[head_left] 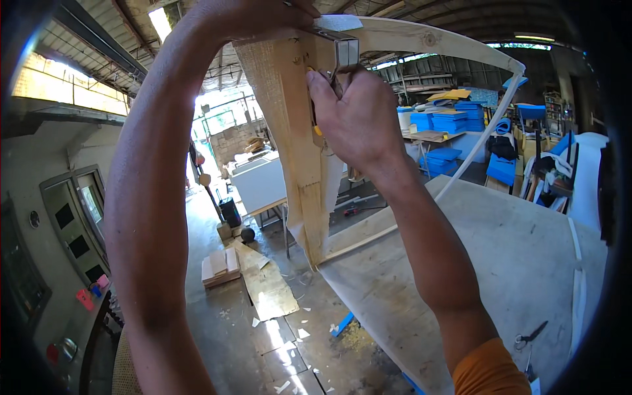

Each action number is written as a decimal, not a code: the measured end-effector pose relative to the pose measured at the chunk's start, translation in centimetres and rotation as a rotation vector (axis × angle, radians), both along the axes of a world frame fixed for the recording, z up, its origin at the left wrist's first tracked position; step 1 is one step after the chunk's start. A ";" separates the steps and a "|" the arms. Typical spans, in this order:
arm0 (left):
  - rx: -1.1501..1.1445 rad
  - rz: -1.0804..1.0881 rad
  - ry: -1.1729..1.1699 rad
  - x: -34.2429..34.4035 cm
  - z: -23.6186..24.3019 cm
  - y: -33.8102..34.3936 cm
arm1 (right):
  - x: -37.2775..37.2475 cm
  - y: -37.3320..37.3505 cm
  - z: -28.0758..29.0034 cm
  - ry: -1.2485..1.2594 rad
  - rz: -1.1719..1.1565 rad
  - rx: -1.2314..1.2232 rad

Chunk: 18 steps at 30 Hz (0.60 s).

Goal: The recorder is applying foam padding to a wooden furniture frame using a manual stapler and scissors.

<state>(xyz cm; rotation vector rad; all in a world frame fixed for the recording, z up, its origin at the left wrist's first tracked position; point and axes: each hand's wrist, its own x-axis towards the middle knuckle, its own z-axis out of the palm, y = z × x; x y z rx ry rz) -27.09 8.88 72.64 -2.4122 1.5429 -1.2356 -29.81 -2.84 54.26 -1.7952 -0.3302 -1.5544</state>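
Observation:
An upright wooden frame [309,174] with pale woven fabric [257,72] along its left side stands on the table in front of me. At its upper corner, my left hand [253,18] is closed over the top edge; the picture's upper rim cuts off part of the fingers. My right hand [359,115] wraps round a hand staple gun with a shiny metal body [347,52], close to the frame's top. Yellow parts show beside that hand, against the wood. The staple gun's front end is hidden from me.
The frame stands on a wide grey-topped table [500,243], where scissors [530,336] lie near the right edge. Blue foam stacks [451,122] fill the back right. Boards [220,265] and scraps lie on the floor at left, near a white box-like piece [260,181].

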 end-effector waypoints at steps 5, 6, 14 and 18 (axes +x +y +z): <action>-0.017 0.009 0.017 1.8 1.3 0.4 | 0.6 0.6 0.0 0.006 0.040 0.025; -0.024 -0.017 0.055 1.6 0.9 0.3 | 0.7 0.6 0.0 -0.001 0.035 0.026; -0.048 -0.082 0.096 1.7 0.3 0.4 | 3.7 0.5 0.1 -0.241 -0.027 0.006; -0.039 -0.096 0.043 2.5 1.1 0.2 | 2.1 -0.1 -0.1 -0.129 0.044 0.055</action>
